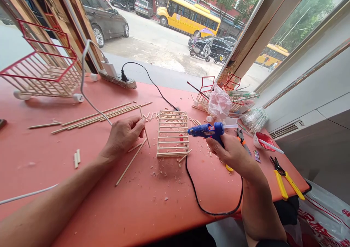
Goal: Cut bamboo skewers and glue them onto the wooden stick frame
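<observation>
My right hand (229, 152) is wrapped round a blue glue gun (206, 131) with a white glue stick in its back. The gun's nozzle points left at the right edge of a small slatted frame of wooden sticks (172, 133), which stands on the pink table (109, 210). Left of the frame, my left hand (127, 132) pinches a short thin wooden stick (147, 133). A longer loose stick (130, 162) lies just below that hand.
A red-rimmed stick cart (46, 68) stands at the back left, near long sticks (101, 117) and a power strip (117, 80). Yellow-handled pliers (287, 179), a red bowl (266, 141) and a plastic bag (219, 101) are on the right. The gun's black cord (197, 199) loops in front.
</observation>
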{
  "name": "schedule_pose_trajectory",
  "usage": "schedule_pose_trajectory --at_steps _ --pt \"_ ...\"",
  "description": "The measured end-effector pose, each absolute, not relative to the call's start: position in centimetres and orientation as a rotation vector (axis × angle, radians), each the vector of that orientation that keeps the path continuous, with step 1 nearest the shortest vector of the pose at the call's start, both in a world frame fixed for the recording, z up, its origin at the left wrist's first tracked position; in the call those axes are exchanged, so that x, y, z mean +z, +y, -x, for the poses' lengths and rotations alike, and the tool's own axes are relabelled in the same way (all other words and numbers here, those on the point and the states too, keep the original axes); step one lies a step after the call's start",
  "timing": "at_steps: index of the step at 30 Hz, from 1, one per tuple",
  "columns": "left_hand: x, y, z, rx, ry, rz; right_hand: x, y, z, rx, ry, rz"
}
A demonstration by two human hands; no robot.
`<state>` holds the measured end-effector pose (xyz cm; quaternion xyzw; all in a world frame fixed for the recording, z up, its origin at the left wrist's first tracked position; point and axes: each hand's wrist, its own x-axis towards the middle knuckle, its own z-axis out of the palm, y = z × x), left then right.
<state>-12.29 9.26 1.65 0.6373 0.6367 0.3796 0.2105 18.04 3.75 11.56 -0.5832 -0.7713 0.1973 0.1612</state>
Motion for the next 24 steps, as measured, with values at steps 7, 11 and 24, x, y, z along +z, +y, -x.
schedule_pose_trajectory --at_steps 7,11,24 --pt "1.46 9.3 12.4 1.044 1.761 -1.761 11.56 3.67 -17.99 0.569 -2.191 1.67" --pt "1.43 9.27 12.36 1.048 1.763 -1.765 11.63 3.71 -17.85 0.568 -2.191 1.639" --pt "1.69 9.24 12.27 1.051 1.765 -1.762 11.57 3.74 -17.82 0.527 -2.203 1.62"
